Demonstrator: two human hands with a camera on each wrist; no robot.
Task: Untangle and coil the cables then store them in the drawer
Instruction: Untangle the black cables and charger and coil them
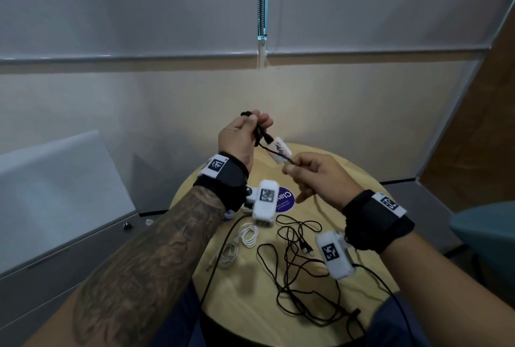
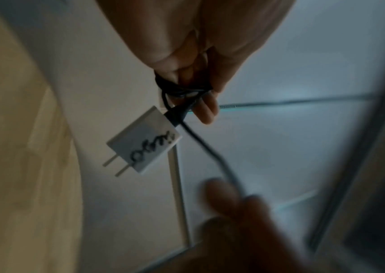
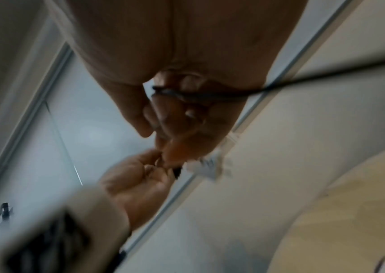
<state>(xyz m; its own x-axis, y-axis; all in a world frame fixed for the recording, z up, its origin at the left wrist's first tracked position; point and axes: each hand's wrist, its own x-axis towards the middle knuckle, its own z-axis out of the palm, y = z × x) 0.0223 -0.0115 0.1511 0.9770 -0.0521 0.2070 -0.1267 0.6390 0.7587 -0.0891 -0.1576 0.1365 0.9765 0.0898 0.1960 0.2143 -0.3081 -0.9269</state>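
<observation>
Below both raised hands, a round wooden table (image 1: 345, 179) carries the unfinished work: a loose black tangle (image 1: 301, 271) sprawls under the right wrist, and a white cable (image 1: 242, 243), partly looped, lies under the left forearm. Out past the left elbow stands a grey cabinet (image 1: 69, 249) with closed drawer fronts and a small lock; whether this is the drawer meant for storage cannot be told.

Above the table, the left hand (image 1: 242, 134) grips a small bundle of black cable (image 2: 200, 140), its fingers curled round the turns already gathered. A white plug adapter (image 2: 144, 144), marked with handwriting and fitted with two prongs, hangs from that bundle just beneath the left fingertips. The right hand (image 1: 315, 176), just beside the adapter, pinches the running length of the same cable between thumb and forefinger; from there the cord trails down towards the table.

The step in hand appears to be coiling this first black cable, with untangling of the rest not yet done. The next move likely calls for the right hand to feed another loop into the left, keeping the cord lightly taut so that it draws free of the tangle below without knotting.
</observation>
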